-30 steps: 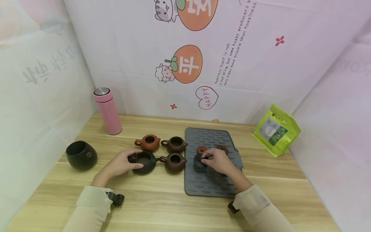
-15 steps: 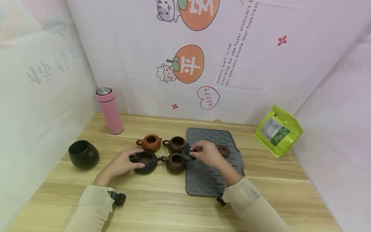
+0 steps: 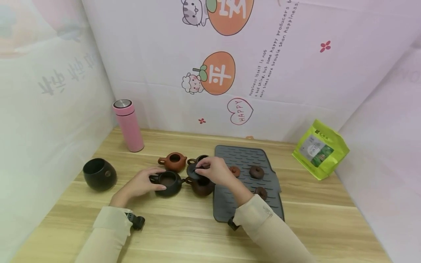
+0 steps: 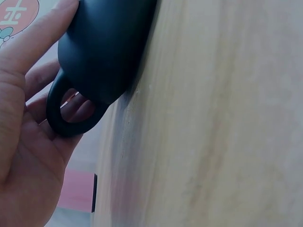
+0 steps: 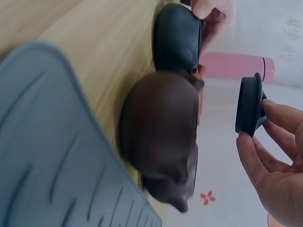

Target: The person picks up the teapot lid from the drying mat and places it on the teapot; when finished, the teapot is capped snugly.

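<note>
My left hand [image 3: 142,182] holds the black teapot [image 3: 170,190] by its handle side, thumb on the rim and fingers round the far side. The pot stands lidless on the table; its ring handle [image 4: 71,127] shows in the left wrist view. My right hand [image 3: 215,171] pinches a black lid [image 5: 248,106] by its knob, raised above the front brown teapot [image 3: 204,190]. A second brown teapot [image 3: 199,158] stands behind, partly hidden by that hand. Left of it is a reddish teapot [image 3: 177,165], also lidless.
On the grey mat [image 3: 235,153] at right lie a reddish lid [image 3: 235,171], a brown lid [image 3: 256,172] and another brown lid [image 3: 261,192]. A black cup [image 3: 99,179] and a pink thermos [image 3: 131,132] stand left; a green bag [image 3: 320,149] stands right.
My right hand has lifted the black lid off the mat and carried it left, over the brown teapots. The left hand stays on the black teapot. The view has shifted slightly.
</note>
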Demonstrator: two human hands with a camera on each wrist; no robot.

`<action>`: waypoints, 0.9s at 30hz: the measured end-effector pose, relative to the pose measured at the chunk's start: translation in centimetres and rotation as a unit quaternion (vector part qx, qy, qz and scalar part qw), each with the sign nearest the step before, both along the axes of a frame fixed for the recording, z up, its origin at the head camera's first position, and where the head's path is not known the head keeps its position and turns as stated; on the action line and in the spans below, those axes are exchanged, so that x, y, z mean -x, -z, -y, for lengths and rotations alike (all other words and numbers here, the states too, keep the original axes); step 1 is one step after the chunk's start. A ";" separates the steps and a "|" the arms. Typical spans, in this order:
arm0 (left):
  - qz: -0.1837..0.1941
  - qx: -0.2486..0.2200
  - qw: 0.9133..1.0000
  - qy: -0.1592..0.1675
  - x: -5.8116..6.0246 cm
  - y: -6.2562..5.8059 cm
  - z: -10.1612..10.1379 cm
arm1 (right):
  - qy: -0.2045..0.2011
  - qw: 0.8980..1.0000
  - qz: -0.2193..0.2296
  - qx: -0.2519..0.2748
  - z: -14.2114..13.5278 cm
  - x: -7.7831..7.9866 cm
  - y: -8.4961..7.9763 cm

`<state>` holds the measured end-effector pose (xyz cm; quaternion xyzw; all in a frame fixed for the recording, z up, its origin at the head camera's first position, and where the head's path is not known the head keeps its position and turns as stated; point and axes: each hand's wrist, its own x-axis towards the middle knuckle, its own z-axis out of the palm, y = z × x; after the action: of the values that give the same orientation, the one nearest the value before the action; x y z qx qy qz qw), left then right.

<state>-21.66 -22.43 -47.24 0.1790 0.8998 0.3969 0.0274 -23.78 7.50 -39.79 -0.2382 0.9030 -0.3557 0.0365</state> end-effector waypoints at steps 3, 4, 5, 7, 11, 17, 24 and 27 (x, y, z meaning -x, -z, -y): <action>0.001 0.003 1.000 -0.001 0.1 0.1 0.1 | -0.007 1.000 0.003 0.003 1.1 0.2 0.2; 0.001 0.004 1.000 -0.002 0.2 0.1 0.1 | -0.009 1.000 0.005 0.004 1.4 0.2 0.3; 0.002 0.004 1.000 -0.003 0.2 0.1 0.1 | -0.011 1.000 0.006 0.005 1.8 0.2 0.4; 0.004 0.002 1.000 -0.006 0.2 0.1 0.1 | -0.013 1.000 0.011 0.008 2.6 0.2 0.6; 0.006 -0.003 1.000 -0.006 0.1 0.0 0.0 | -0.009 1.000 0.023 0.008 4.1 0.1 1.0; 0.008 -0.009 1.000 -0.002 0.2 0.1 -0.2 | 0.011 0.999 0.045 -0.004 6.0 0.0 1.7; 0.015 -0.017 1.000 -0.010 0.3 0.4 -0.1 | 0.008 0.999 0.041 -0.012 7.5 0.2 2.6; 0.015 -0.020 1.000 -0.013 0.3 0.4 0.0 | 0.001 0.999 0.034 -0.013 8.0 0.2 2.9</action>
<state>-21.91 -22.40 -47.64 0.1614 0.8936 0.4176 0.0325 -23.97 -0.47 -42.67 -0.2244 0.9060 -0.3520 0.0696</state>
